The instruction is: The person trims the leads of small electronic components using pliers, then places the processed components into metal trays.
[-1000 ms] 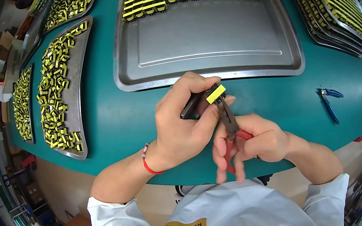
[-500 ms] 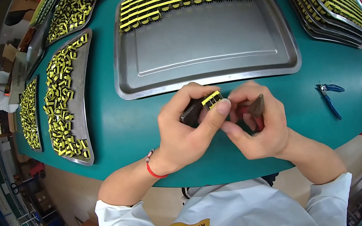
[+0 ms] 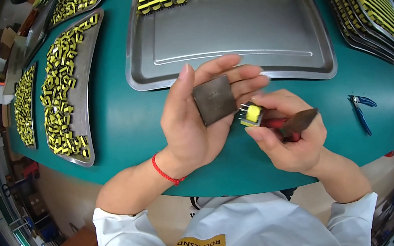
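Observation:
My left hand (image 3: pixel 189 124) is open, its palm turned up and its fingers stretched out. Across the palm and the base of the fingers lies a dark square plate (image 3: pixel 214 100). Close beside those fingers, my right hand (image 3: pixel 295 135) pinches a small transformer (image 3: pixel 253 113) between thumb and forefinger. The part has a yellow-wrapped middle, a black body and thin metal pins pointing left. Tucked in the same hand is a red-handled tool that looks like pliers (image 3: pixel 301 123), its dark metal end pointing right; the fingers hide part of it.
Ahead, a metal tray (image 3: pixel 234 63) carries rows of transformers along its far side. Trays of loose yellow-black parts (image 3: pixel 58 91) stand at the left. Stacked trays with lined-up parts (image 3: pixel 366 6) are at the far right. Blue-handled cutters (image 3: pixel 362 113) lie on the green table (image 3: pixel 123 127).
The transformer has gone from my left fingers to my right thumb and forefinger. My left hand has opened out, baring the plate on its palm. The view has shifted slightly.

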